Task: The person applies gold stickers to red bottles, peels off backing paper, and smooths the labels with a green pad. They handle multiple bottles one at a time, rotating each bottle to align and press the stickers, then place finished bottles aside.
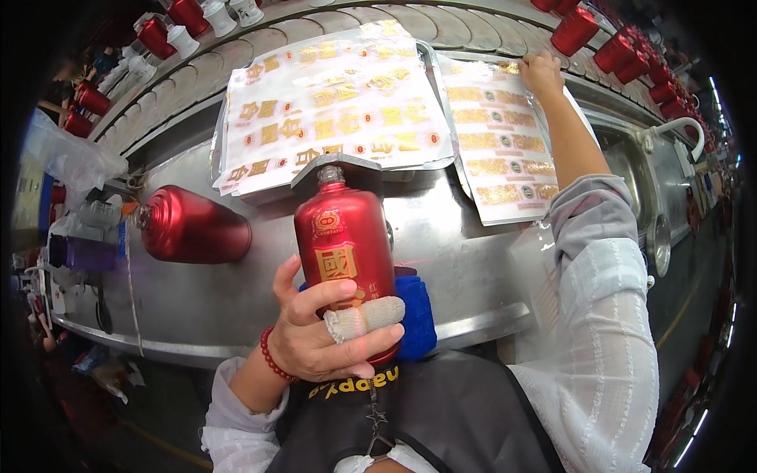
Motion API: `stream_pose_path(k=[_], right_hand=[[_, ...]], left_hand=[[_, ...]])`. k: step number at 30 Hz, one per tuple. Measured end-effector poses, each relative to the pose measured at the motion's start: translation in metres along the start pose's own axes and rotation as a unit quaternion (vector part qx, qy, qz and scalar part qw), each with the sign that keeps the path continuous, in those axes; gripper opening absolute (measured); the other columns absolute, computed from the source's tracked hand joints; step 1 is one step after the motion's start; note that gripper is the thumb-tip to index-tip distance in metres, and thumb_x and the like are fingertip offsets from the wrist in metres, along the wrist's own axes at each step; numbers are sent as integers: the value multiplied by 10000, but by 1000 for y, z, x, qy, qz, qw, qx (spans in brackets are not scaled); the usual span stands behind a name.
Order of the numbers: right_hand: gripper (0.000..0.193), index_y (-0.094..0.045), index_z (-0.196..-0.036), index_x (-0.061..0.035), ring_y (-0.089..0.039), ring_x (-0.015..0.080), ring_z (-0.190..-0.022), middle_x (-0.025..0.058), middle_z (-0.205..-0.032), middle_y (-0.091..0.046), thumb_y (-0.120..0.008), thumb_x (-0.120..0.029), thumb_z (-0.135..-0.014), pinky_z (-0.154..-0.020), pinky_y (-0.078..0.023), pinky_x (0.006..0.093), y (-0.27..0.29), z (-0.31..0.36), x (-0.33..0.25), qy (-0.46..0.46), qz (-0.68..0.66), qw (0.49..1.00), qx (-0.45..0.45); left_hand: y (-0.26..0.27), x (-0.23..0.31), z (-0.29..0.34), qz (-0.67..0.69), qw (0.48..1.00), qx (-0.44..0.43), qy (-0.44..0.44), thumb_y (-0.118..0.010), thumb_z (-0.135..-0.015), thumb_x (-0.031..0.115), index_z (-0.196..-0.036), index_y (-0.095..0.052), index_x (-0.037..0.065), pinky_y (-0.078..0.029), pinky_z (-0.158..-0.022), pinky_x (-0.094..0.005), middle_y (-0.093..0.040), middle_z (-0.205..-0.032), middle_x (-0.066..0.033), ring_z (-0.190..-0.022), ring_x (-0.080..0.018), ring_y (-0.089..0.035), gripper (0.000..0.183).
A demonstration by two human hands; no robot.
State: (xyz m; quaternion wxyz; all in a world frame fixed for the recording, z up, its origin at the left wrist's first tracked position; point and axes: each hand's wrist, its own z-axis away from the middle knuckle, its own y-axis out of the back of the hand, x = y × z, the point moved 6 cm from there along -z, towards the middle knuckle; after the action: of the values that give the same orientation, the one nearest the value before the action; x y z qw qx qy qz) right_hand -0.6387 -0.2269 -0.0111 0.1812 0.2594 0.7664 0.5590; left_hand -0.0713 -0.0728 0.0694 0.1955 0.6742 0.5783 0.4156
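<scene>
A glossy red bottle [347, 229] with gold characters stands tilted in front of me, its neck against a dark metal rest [374, 175]. My left hand [335, 327] is wrapped round its lower part; one finger wears a knitted beige sleeve. Off to the right, my right hand [542, 72] has its fingers bent together at the far edge of a sheet of gold decals [505, 143]. What lies between those fingertips is hidden. A larger stack of white sheets with gold character decals [331, 114] lies behind the bottle. Another red bottle [197, 225] rests on its side at left.
Beneath everything is a steel work table [465, 268]. A blue cloth [415, 315] lies under the held bottle. A segmented conveyor [473, 27] curves along the back, with red bottles [576, 31] beside it. At right is a sink [627, 158] with a white faucet [684, 126].
</scene>
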Motion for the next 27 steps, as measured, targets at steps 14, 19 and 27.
stream_pose_path(k=[14,19,27], right_hand=[[253,-664,-848,53,-613,355,-970,204,-1013,-611,-609,-175,-942,-867,-500,446,327,162,-209,440,-39,897,9],[224,-674,-862,15,-616,316,-972,173,-1031,-612,-653,-191,-948,-878,-497,427,411,266,-237,544,-82,835,8],[187,-591,-830,25,-594,275,-1070,187,-1160,-598,-675,-110,-928,-933,-442,370,349,346,-185,465,-322,823,-53]], left_hand=[[48,-52,-27,178,941,209,199,-652,-907,169,-1340,-578,-14,-337,-1127,-413,-637,-1288,-143,-1248,-305,-509,477],[59,-49,-93,112,958,251,86,-688,-922,207,-1372,-505,0,-406,-1047,-352,-558,-1284,-142,-1220,-212,-507,528],[46,-11,-8,469,864,-63,173,-645,-959,126,-963,-642,1,-479,-790,-254,-626,-909,-8,-868,-78,-580,125]])
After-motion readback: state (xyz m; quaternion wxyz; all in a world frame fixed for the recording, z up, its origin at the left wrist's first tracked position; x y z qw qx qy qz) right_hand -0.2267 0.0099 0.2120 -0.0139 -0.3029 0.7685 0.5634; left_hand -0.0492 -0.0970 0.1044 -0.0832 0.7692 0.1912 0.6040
